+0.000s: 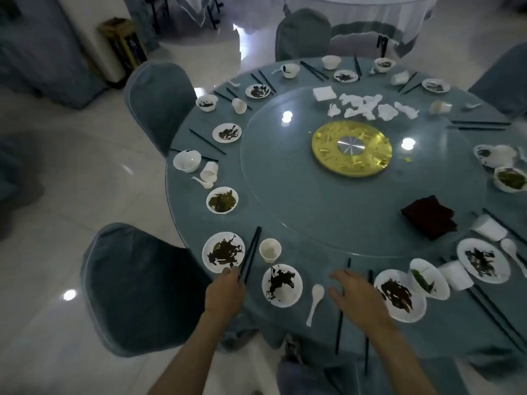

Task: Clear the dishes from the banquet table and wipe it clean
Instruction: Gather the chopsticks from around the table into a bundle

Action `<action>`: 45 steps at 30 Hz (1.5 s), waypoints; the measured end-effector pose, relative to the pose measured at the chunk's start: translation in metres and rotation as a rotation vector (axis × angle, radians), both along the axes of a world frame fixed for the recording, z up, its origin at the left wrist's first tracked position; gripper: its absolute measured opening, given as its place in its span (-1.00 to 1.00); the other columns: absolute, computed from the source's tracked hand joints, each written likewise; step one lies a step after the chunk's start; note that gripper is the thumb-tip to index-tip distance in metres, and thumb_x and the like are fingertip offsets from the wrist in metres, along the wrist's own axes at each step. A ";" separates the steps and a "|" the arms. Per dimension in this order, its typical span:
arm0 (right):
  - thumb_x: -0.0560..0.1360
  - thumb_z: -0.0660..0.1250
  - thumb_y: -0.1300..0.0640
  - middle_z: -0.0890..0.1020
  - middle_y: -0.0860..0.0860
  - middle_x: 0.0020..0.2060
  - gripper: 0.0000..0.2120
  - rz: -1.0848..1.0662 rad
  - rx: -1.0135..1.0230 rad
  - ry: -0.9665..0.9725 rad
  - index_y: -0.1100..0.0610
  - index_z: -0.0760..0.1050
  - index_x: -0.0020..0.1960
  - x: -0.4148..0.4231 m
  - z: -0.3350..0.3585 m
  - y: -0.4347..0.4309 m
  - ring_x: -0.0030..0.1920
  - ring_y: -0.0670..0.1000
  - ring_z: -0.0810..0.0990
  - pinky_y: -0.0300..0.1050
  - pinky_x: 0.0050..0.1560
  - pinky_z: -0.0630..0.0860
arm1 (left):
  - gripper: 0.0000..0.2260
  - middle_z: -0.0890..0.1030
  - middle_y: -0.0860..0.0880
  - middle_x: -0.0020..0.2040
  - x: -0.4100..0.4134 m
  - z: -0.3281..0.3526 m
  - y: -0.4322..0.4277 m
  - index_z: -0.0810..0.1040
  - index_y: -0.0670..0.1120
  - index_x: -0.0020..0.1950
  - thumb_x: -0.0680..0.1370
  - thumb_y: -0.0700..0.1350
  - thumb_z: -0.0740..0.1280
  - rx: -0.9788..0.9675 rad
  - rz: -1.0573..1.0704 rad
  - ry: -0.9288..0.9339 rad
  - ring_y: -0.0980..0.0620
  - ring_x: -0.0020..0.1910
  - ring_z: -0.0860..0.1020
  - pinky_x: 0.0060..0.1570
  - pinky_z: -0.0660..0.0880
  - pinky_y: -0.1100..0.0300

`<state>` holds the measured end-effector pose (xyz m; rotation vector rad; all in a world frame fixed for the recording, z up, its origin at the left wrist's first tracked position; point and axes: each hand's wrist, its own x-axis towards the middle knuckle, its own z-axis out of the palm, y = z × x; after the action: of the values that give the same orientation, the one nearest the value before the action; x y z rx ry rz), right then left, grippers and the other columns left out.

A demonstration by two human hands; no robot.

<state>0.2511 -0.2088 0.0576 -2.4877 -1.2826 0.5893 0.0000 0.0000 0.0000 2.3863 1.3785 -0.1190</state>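
At near table [285, 323] edge, left hand [225, 290] is curled round the near end of a black chopstick pair [252, 249], thumb up by the rim of plate 1 [224, 252]. The pair lies tilted between plate 1 and a white cup [270, 250]. Right hand [356, 295] is flat, fingers straight and spread, holding nothing, over two loose chopsticks [340, 323] that run toward the table edge; can't tell if it touches them.

Between the hands are plate 2 [282, 285] with dark scraps and a white spoon [315, 300] just right of it. Right of the right hand, plate 3 [399, 295] has dark scraps, and a bowl [429, 277] with green bits overlaps its far edge.

More dirty plates, bowls, cups, spoons and chopsticks ring the whole table on the blue cloth. A glass turntable [285, 195] fills the middle, with a gold disc [352, 148] at centre. Crumpled tissues [368, 105] sit on its far side, and a dark red cloth [429, 216] lies folded on its right near edge. Two blue-covered chairs [142, 286] stand at the left, and one more at the far side.
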 end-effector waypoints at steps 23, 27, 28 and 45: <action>0.62 0.34 0.02 0.63 -0.09 0.10 -0.83 -0.126 -0.034 0.222 -0.02 0.60 0.19 0.027 -0.020 0.061 0.06 -0.03 0.61 -0.03 0.12 0.54 | -0.84 0.56 -0.08 0.03 0.016 -0.045 0.010 0.41 -0.10 0.09 0.63 -0.13 0.38 -0.225 0.320 -0.097 -0.07 -0.04 0.55 -0.10 0.51 0.07; 0.62 0.33 0.01 0.62 -0.10 0.13 -0.81 -0.146 -0.057 0.215 -0.04 0.59 0.21 0.019 -0.017 0.061 0.08 -0.03 0.62 -0.04 0.14 0.53 | -0.84 0.53 -0.14 0.19 0.023 -0.052 0.020 0.48 -0.20 0.23 0.67 -0.18 0.30 -0.262 0.254 -0.015 -0.10 0.14 0.53 0.08 0.48 0.10; 0.62 0.33 0.01 0.61 -0.10 0.13 -0.81 -0.152 -0.055 0.217 -0.04 0.59 0.22 0.017 -0.016 0.061 0.08 -0.03 0.62 -0.04 0.13 0.53 | -0.83 0.52 -0.15 0.23 0.025 -0.053 0.023 0.47 -0.21 0.26 0.68 -0.22 0.27 -0.279 0.226 0.020 -0.10 0.18 0.53 0.10 0.47 0.12; 0.61 0.38 0.05 0.69 -0.17 -0.05 -0.89 -0.175 0.102 0.442 -0.03 0.66 0.10 -0.035 0.007 0.120 -0.02 -0.14 0.65 -0.08 0.10 0.59 | -0.81 0.58 0.01 -0.23 -0.005 0.010 0.060 0.52 -0.08 -0.19 0.60 -0.15 0.43 -0.499 0.263 -0.280 0.03 -0.22 0.53 -0.08 0.53 0.05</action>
<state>0.2165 -0.0888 0.0647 -2.1896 -0.8945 0.9367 -0.0046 0.0602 0.0099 1.7289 1.3267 -0.0474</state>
